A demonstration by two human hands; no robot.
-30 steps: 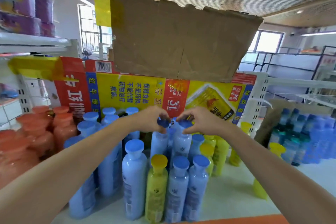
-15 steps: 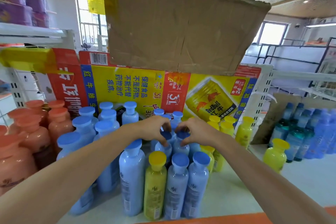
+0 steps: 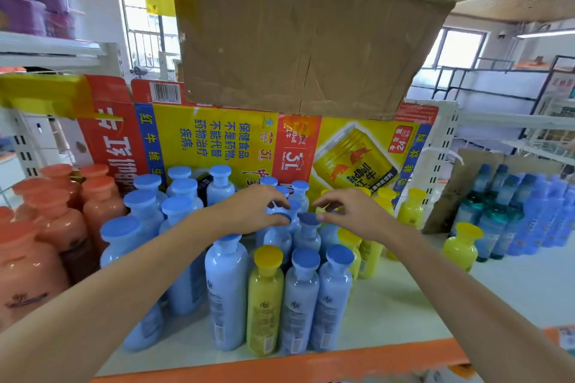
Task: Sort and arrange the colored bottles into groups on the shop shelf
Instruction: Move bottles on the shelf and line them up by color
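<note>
Two blue-capped pale blue bottles stand side by side in the middle of the white shelf. My left hand curls round the cap of the left bottle, thumb under its rim. My right hand hovers loosely curled beside the right bottle; its thumb tip just meets the cap's edge and the fingers are off it. In front stand three blue bottles and one yellow bottle. More blue bottles fill the left middle, yellow bottles the right, and orange bottles the far left.
A yellow and red printed carton with a torn brown cardboard sheet forms the back wall. One yellow bottle stands alone at right. Dark blue and teal bottles crowd the neighbouring shelf. An orange strip edges the shelf front.
Both hands came down with the two blue bottles, which now stand on the shelf among the others. My right hand's fingers have loosened off its cap.
</note>
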